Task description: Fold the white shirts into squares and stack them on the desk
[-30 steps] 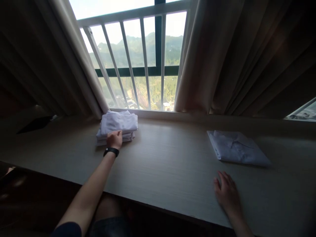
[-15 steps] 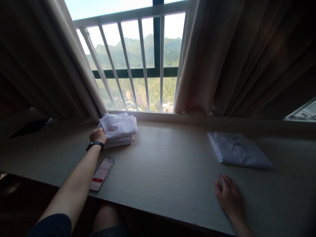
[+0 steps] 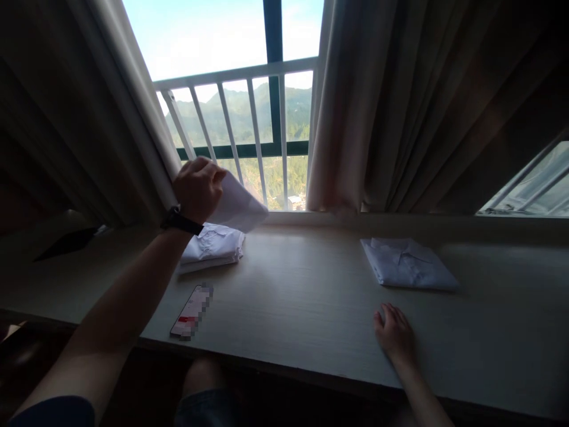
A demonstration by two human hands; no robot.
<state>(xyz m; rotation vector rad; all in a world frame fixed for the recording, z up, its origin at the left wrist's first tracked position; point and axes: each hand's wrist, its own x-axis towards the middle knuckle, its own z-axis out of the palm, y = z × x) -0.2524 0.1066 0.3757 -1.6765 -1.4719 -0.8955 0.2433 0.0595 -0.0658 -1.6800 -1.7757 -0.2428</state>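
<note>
My left hand, with a black band at the wrist, is raised above the wooden desk and closed on a folded white shirt, held in the air in front of the window. Directly below it a small stack of folded white shirts lies at the back left of the desk. My right hand rests flat on the desk near the front edge, fingers spread and holding nothing. A single folded white shirt with its collar showing lies just beyond that hand.
A phone lies face up on the desk near the front edge, left of centre. Behind the desk are a window with white bars and heavy curtains on both sides. A dark flat object sits at far left.
My left hand gripped the top shirt of the stack and lifted it up into the air. The stack is lower. My right hand has stayed flat on the desk.
</note>
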